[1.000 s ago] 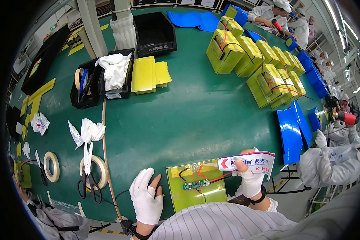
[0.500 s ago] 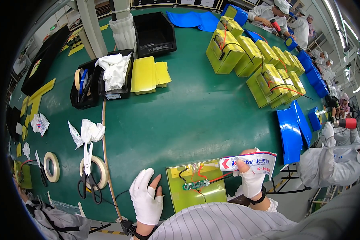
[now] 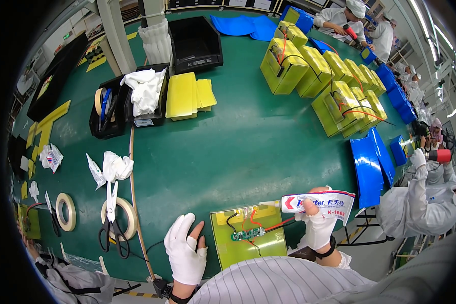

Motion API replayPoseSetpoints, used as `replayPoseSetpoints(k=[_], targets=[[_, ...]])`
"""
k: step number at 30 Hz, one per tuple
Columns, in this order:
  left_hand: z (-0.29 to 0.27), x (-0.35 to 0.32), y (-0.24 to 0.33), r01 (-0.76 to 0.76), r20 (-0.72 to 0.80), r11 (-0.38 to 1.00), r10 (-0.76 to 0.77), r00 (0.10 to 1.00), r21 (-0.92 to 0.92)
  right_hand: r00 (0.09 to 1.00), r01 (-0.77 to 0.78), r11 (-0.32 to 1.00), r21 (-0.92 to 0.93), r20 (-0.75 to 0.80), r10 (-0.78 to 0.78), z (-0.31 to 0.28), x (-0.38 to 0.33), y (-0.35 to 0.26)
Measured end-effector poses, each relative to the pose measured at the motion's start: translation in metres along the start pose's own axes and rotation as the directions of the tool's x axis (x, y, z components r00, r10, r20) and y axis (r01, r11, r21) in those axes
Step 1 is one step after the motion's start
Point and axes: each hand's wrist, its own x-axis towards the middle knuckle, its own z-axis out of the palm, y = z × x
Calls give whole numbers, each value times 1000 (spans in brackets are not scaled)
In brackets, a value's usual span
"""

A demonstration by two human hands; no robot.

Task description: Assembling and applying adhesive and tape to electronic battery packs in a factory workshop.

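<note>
A yellow-green battery pack (image 3: 271, 247) lies before me on the green table. On its top sit a small green circuit board (image 3: 248, 234) and red and black wires. My right hand (image 3: 316, 232), in a white glove with bare fingertips, grips a white, blue and red glue tube (image 3: 330, 203). The tube's pale nozzle (image 3: 270, 203) points left, over the far right edge of the pack; whether it touches cannot be told. My left hand (image 3: 186, 252), gloved likewise, rests beside the pack's left edge with its fingers stretched out and nothing in it.
Scissors (image 3: 112, 223) lie over a tape roll (image 3: 131, 218) at left, near crumpled white cloth (image 3: 117, 166). Black bins (image 3: 195, 43) and yellow sheets (image 3: 181, 96) stand farther back. Several yellow packs (image 3: 285, 68) and blue sheets (image 3: 366, 167) are at right. A co-worker (image 3: 415, 210) holds a red heat gun (image 3: 440, 156).
My right hand has shifted the glue tube slightly right and away from me, so its nozzle has drawn back from the wires. My left hand stays put. The co-worker's arm at right has risen.
</note>
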Motion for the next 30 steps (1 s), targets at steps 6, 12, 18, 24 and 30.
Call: replayPoseSetpoints(k=[6,12,18,24,30], targets=[[0,2,2,4,-1,1000,-4,1000,-11,1000,3,1000,-6,9,-3,-2,0,-1],[2,-1,1,7,-22,1000,-7,1000,-15,1000,-7,998,64,-27,8,-6,-9,-6],[1,-1,1,-16,-36,1000,16,999,3,999,18,997,78,-37,-15,-14,-20,-7],[3,-4,2,-22,-53,1000,23,998,7,992,101,984,144,-85,-89,-24,-26,0],[4,-3,1,-8,-81,1000,6,997,-24,963,267,955,126,-70,-260,-29,-42,24]])
